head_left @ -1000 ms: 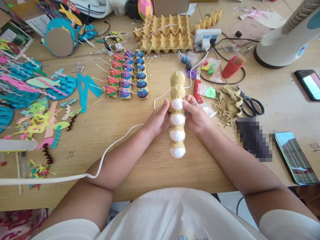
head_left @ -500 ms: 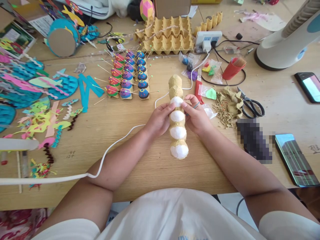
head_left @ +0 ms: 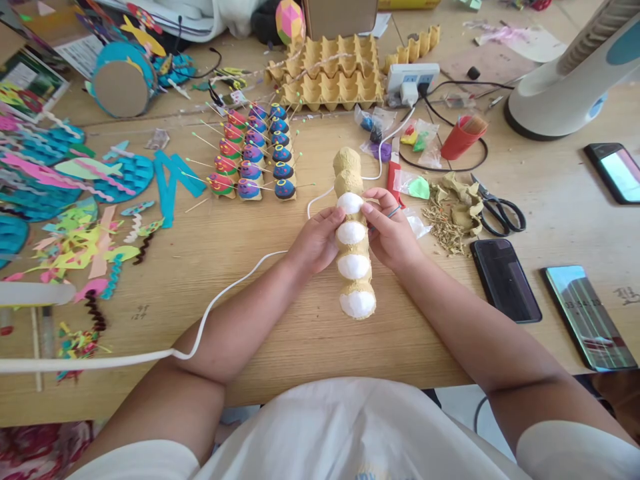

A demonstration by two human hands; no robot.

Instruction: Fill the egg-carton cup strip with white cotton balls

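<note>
An egg carton strip (head_left: 349, 181) stretches away from me between my hands, held above the table. Its nearer domes carry smooth white caps (head_left: 353, 267) that look like modelling clay. The two far domes are bare tan pulp. My left hand (head_left: 320, 241) grips the strip from the left, thumb at the edge of the farthest white cap. From the right, my right hand (head_left: 393, 235) presses its thumb on that same cap, its index finger curled above. The fingers under the strip are partly hidden.
Painted carton strips with pins (head_left: 250, 152) stand beyond my left hand. Egg trays (head_left: 333, 87) lie at the back. Scissors (head_left: 500, 210), carton scraps (head_left: 453, 207) and phones (head_left: 506, 280) lie to the right. A white cable (head_left: 220, 300) crosses by my left forearm.
The whole view has shifted slightly left. Both hands keep nearly the same hold on the egg carton strip, thumbs still at the same white cap.
</note>
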